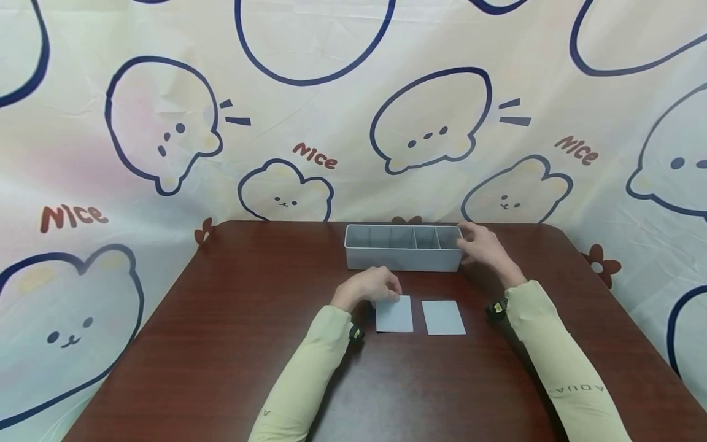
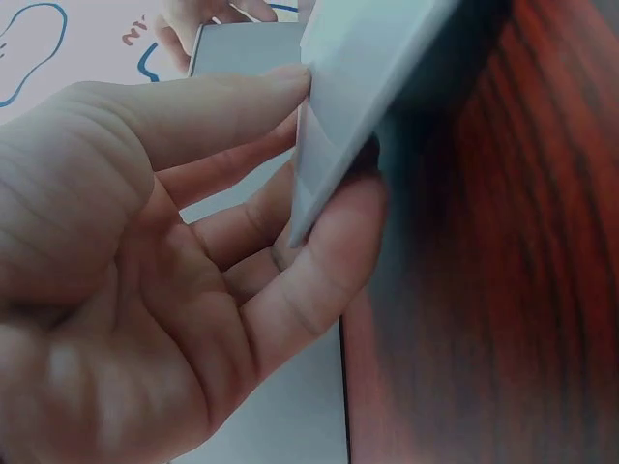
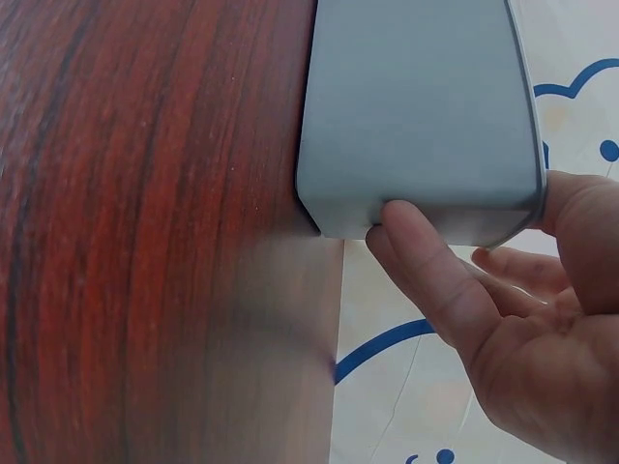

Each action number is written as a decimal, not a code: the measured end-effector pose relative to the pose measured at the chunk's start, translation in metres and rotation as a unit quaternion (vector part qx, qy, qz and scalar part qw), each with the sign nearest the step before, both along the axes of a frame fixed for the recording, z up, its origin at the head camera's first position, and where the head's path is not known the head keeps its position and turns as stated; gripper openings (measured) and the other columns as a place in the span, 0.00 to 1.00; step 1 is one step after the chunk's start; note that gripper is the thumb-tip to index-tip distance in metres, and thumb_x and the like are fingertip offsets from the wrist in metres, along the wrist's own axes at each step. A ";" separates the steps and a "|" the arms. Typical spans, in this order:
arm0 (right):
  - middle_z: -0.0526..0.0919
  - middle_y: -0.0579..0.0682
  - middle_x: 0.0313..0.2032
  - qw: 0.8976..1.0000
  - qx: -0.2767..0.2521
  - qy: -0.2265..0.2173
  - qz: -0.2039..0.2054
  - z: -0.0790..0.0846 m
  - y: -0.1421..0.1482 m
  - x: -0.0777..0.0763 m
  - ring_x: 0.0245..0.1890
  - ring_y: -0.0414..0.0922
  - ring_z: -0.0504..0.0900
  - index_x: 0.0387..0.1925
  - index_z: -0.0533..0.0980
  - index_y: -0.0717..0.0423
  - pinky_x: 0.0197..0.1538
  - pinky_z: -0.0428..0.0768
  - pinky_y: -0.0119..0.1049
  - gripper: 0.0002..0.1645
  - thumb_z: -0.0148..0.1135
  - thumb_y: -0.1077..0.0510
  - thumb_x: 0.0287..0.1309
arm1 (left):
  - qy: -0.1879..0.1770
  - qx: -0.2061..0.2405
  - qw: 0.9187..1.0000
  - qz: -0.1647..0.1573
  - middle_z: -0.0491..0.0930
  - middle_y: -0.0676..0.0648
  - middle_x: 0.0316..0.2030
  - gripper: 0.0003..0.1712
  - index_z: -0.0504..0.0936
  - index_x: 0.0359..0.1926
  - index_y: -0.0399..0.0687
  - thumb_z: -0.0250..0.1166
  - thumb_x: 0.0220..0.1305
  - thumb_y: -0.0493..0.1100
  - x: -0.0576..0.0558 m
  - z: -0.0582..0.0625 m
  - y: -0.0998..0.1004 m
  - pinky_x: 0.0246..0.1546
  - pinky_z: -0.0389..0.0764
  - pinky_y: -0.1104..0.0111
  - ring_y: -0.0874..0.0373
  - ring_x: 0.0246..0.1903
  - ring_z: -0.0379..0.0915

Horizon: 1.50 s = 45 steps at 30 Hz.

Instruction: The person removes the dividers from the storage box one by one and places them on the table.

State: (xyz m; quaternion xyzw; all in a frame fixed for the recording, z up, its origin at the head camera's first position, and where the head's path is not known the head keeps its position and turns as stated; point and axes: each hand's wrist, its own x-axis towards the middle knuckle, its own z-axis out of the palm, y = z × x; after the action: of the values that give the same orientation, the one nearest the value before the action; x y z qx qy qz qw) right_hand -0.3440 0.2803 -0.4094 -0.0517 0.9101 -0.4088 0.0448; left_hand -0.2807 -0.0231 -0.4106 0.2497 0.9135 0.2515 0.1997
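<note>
subject: grey divided box [image 1: 403, 259], standing upright on the dark wooden table [image 1: 221, 307]. the first white card [image 1: 394, 316] is in front of the box, toward the person; the second white card [image 1: 444, 317] lies in front of the box's right half, just beside the first and apart from it.

left hand [image 1: 367, 287]: in front of the box, fingers drawn narrow, pinching the first card near the edge facing the box. the left wrist view shows that card tilted between thumb and fingers.

right hand [image 1: 488, 248]: at the box's right end, fingers touching the end wall; whether they clamp it cannot be told.

risks, as judged: the edge pinch takes in little of the card, so a loose thumb could let it slip or swing; a hard squeeze could bend it. uneven pressure from the right hand could slide or turn the box.
</note>
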 end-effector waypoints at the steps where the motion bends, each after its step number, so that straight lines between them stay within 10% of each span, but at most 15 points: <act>1: 0.72 0.71 0.59 1.000 -0.001 -0.001 0.000 0.000 0.000 0.000 0.35 0.51 0.87 0.73 0.56 0.57 0.39 0.85 0.47 0.35 0.51 0.57 0.68 | -0.001 0.000 1.000 0.000 0.82 0.52 0.42 0.06 0.85 0.42 0.53 0.65 0.65 0.43 0.000 0.000 0.000 0.29 0.81 0.69 0.58 0.37 0.75; 17: 0.73 0.72 0.57 1.000 0.000 0.002 0.003 0.001 0.001 0.000 0.32 0.50 0.88 0.73 0.57 0.58 0.39 0.85 0.47 0.35 0.51 0.57 0.67 | 0.032 -0.023 0.999 -0.018 0.70 0.55 0.22 0.13 0.85 0.36 0.52 0.59 0.70 0.52 0.001 0.008 -0.001 0.27 0.70 0.69 0.61 0.25 0.66; 45: 0.74 0.71 0.56 1.000 0.005 0.002 0.004 0.000 0.002 0.001 0.32 0.49 0.87 0.73 0.57 0.57 0.38 0.86 0.44 0.35 0.52 0.57 0.67 | 0.132 0.036 0.990 0.026 0.84 0.52 0.41 0.15 0.82 0.52 0.53 0.57 0.72 0.51 -0.013 0.057 -0.007 0.39 0.80 0.67 0.59 0.35 0.77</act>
State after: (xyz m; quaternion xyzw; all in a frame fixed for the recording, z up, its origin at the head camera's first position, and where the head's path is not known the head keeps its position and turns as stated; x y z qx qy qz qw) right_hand -0.3428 0.2822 -0.4095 -0.0557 0.9119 -0.4042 0.0444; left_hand -0.2934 -0.0302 -0.3532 0.2638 0.9283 0.2546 0.0619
